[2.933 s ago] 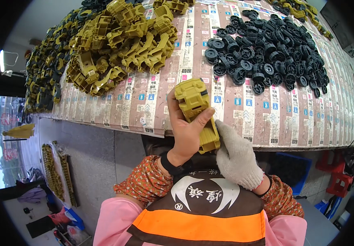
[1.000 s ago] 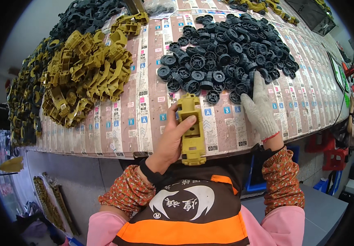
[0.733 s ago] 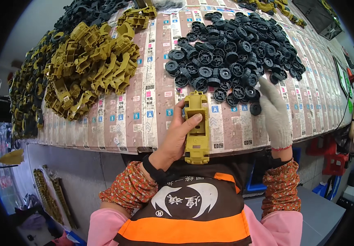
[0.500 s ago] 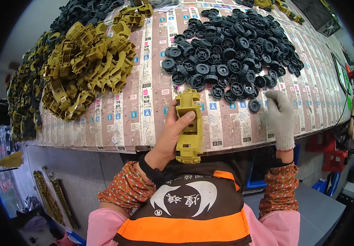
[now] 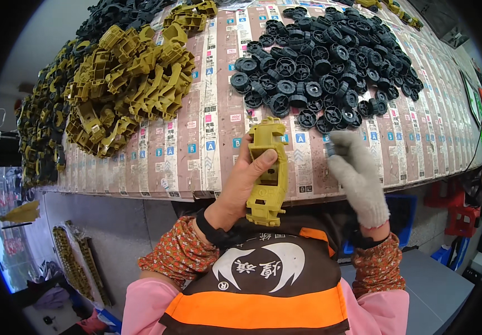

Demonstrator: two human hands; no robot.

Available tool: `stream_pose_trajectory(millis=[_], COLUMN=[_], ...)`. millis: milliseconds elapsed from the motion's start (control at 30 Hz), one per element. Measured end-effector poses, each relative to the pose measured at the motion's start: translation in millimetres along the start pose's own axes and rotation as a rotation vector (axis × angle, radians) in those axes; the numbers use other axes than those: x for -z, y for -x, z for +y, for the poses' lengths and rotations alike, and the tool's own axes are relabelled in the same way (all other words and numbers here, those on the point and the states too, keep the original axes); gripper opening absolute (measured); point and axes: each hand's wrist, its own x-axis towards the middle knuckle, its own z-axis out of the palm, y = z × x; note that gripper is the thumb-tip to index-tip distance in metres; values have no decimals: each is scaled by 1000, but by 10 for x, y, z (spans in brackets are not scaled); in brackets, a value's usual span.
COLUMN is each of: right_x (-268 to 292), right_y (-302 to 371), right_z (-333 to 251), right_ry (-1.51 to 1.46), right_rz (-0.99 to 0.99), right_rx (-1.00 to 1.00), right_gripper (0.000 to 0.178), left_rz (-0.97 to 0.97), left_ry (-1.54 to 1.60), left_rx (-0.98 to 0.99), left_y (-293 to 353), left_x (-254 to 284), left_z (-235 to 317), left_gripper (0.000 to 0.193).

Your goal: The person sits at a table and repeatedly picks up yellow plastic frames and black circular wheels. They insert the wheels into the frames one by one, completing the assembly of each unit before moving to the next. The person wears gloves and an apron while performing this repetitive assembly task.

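Our bare left hand (image 5: 240, 180) clasps the mustard-yellow hollow plastic vehicle body (image 5: 267, 196) over the pink-striped worktop (image 5: 112, 173)'s front edge, thumb at its opening, likely for steadiness, while we cannot tell whether our pale-knit-gloved right hand (image 5: 359, 183), near the dark round plastic wheels (image 5: 313, 89), pinches one.

Workshop: heaped black wheels (image 5: 322, 67), yellow shells (image 5: 160, 89)

Held chassis (image 5: 265, 200): smooth yellow plastic | wheels (image 5: 320, 68): dark matt plastic — ridged treads | glove (image 5: 365, 192): rough knit cloth | tabletop covering (image 5: 212, 170): printed, scuffed
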Motion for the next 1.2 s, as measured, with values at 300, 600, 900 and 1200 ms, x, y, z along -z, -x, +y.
stream_pose_trajectory(millis=[300,600,900,1200], right_x=[-439,-474,-545,-541], right_y=[161,196,266,358], right_z=[-32,121,137,108], right_ry=[-287,-679,-9,378], right_rz=[-131,-151,58,48], right_rx=[21,-153,230,488], right_gripper=[42,43,40,52], left_rz=[-88,-138,-148,-176], left_ry=[-113,-95,-390,-771], left_rx=[-67,-95,-344,-358], left_y=[126,141,100,135], left_x=[-97,-92,-120,45], left_z=[-31,-104,-230,-338], left_gripper=[78,80,86,87])
